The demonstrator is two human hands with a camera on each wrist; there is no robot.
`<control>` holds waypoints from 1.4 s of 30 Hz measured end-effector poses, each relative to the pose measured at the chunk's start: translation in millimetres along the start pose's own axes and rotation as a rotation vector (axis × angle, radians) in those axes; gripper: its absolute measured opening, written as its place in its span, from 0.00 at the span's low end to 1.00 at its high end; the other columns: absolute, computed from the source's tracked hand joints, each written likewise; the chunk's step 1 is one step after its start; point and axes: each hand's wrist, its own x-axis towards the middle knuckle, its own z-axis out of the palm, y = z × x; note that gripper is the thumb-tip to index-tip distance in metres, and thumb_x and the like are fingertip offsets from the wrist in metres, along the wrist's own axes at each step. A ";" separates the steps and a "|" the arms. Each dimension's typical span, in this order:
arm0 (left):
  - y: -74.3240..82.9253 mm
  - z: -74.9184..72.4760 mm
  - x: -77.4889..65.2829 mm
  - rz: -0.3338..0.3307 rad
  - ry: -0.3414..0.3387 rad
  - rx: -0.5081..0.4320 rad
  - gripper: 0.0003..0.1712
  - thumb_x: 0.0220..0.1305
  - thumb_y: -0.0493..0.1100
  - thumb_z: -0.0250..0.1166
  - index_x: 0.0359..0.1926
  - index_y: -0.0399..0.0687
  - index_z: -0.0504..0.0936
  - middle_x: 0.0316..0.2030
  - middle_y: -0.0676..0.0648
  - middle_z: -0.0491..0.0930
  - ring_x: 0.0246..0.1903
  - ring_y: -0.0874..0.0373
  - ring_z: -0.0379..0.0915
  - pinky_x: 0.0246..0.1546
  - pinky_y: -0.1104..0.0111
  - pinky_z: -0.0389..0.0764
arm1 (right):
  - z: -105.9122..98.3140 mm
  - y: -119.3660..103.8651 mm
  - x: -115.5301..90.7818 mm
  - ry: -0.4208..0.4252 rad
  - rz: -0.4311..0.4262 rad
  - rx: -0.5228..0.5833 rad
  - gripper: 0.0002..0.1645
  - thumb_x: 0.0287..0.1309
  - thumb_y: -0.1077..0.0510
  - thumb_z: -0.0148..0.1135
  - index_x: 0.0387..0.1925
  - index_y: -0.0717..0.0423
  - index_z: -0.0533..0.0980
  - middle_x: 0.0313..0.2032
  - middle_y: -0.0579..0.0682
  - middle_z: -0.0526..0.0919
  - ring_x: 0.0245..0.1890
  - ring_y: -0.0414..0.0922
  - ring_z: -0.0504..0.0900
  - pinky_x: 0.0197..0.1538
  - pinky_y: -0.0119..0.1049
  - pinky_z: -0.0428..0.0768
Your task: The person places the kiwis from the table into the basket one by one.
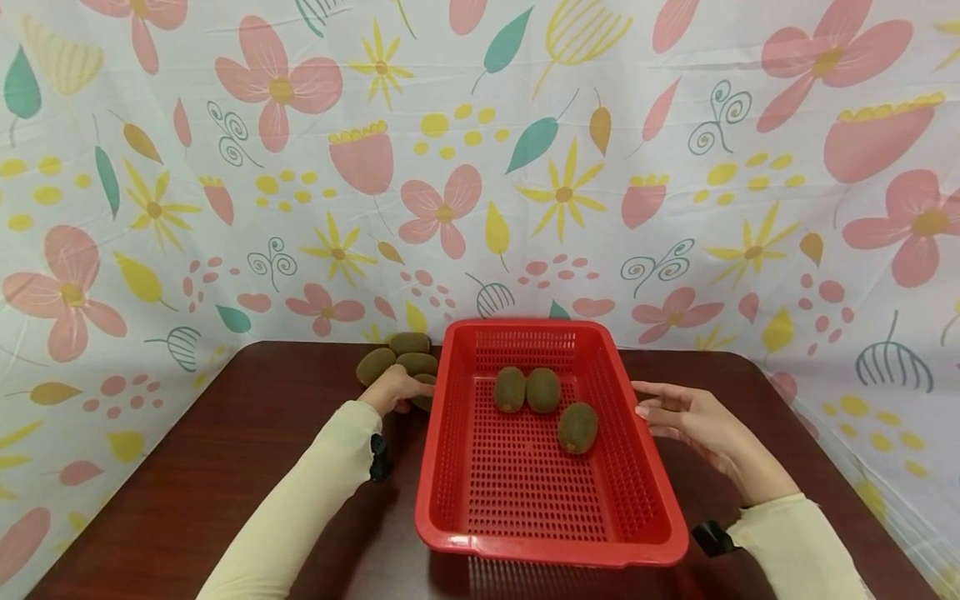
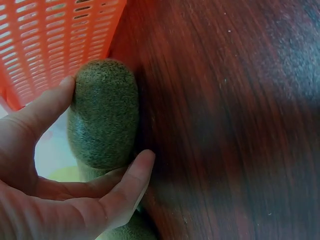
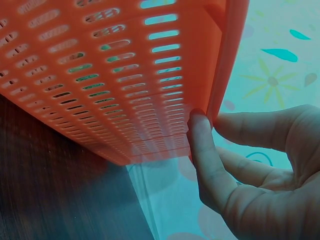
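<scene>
A red plastic basket [image 1: 555,550] with slotted walls stands on the table, three kiwis [image 1: 577,428] lying on its floor. Just outside its left wall, my left hand [image 1: 393,390] holds a kiwi [image 2: 104,115] between thumb and fingers. More kiwis [image 1: 375,365] are bunched beside and behind that hand, partly covered by it. On the other side, my right hand [image 1: 697,427] pinches the basket's right rim [image 3: 227,65], the thumb and a fingertip meeting at the edge.
The dark brown wooden table [image 1: 225,467] extends to both sides of the basket. Behind it hangs a white cloth [image 1: 480,167] printed with flowers and leaves, close to the basket's far end. A black band [image 1: 378,458] circles the left wrist.
</scene>
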 end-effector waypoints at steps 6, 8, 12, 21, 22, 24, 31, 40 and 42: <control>1.2 4.6 1.1 -0.012 -0.003 -0.011 0.49 0.58 0.42 0.69 0.70 0.25 0.51 0.69 0.32 0.54 0.52 0.39 0.71 0.48 0.54 0.79 | -0.2 -0.2 -0.3 -0.002 0.001 -0.003 0.39 0.63 0.56 0.62 0.69 0.68 0.58 0.50 0.57 0.81 0.43 0.45 0.84 0.48 0.41 0.82; 1.8 5.3 1.1 -0.010 -0.005 -0.012 0.48 0.58 0.41 0.69 0.69 0.25 0.52 0.68 0.31 0.55 0.51 0.38 0.71 0.48 0.54 0.79 | -0.2 -0.1 -0.4 -0.002 -0.001 0.000 0.39 0.63 0.56 0.62 0.69 0.68 0.59 0.50 0.58 0.81 0.43 0.45 0.84 0.48 0.41 0.82; 3.0 6.3 1.0 -0.006 -0.005 -0.025 0.47 0.58 0.39 0.69 0.69 0.24 0.52 0.68 0.31 0.56 0.51 0.39 0.71 0.48 0.54 0.79 | 0.1 -0.8 -0.7 0.000 -0.001 0.002 0.39 0.63 0.55 0.62 0.69 0.68 0.59 0.50 0.58 0.81 0.43 0.45 0.84 0.48 0.41 0.82; 1.3 7.3 0.3 0.008 0.013 -0.064 0.41 0.55 0.36 0.70 0.64 0.23 0.59 0.61 0.31 0.63 0.43 0.43 0.75 0.44 0.58 0.81 | 1.0 -2.4 -1.2 0.006 0.014 0.004 0.40 0.63 0.55 0.62 0.69 0.68 0.58 0.50 0.57 0.81 0.43 0.44 0.84 0.48 0.40 0.82; 1.3 7.2 -0.1 0.009 0.014 -0.071 0.41 0.55 0.35 0.70 0.64 0.23 0.59 0.61 0.31 0.64 0.43 0.44 0.75 0.44 0.58 0.81 | 0.9 -2.4 -1.3 0.006 0.013 0.003 0.40 0.63 0.55 0.62 0.69 0.68 0.58 0.50 0.57 0.81 0.43 0.44 0.84 0.48 0.40 0.82; 1.7 6.5 -0.8 0.013 0.013 -0.080 0.40 0.55 0.35 0.70 0.63 0.22 0.60 0.59 0.32 0.65 0.45 0.44 0.74 0.45 0.58 0.81 | 0.7 -2.3 -1.1 0.006 0.012 0.005 0.40 0.63 0.55 0.62 0.69 0.68 0.58 0.50 0.57 0.81 0.43 0.44 0.84 0.48 0.40 0.82; 3.8 3.7 -2.5 0.010 -0.002 -0.090 0.33 0.57 0.34 0.68 0.60 0.23 0.65 0.56 0.33 0.69 0.46 0.43 0.74 0.47 0.57 0.80 | 0.0 -1.8 -0.5 0.004 0.005 0.009 0.40 0.63 0.55 0.62 0.69 0.68 0.58 0.49 0.55 0.82 0.43 0.45 0.84 0.48 0.41 0.82; 2.9 -0.5 -2.1 0.037 -0.008 -0.114 0.08 0.54 0.35 0.70 0.32 0.34 0.80 0.43 0.40 0.78 0.40 0.45 0.78 0.47 0.54 0.80 | -0.5 -1.7 -0.8 -0.004 0.005 0.008 0.40 0.63 0.56 0.62 0.69 0.68 0.58 0.50 0.56 0.81 0.43 0.45 0.84 0.48 0.40 0.82; 2.5 -1.9 -1.9 0.043 -0.006 -0.128 0.09 0.53 0.35 0.71 0.25 0.38 0.78 0.40 0.42 0.79 0.39 0.44 0.79 0.47 0.54 0.80 | -0.5 -1.8 -1.0 -0.005 0.006 0.007 0.40 0.63 0.56 0.62 0.69 0.68 0.58 0.50 0.56 0.81 0.43 0.44 0.84 0.48 0.40 0.82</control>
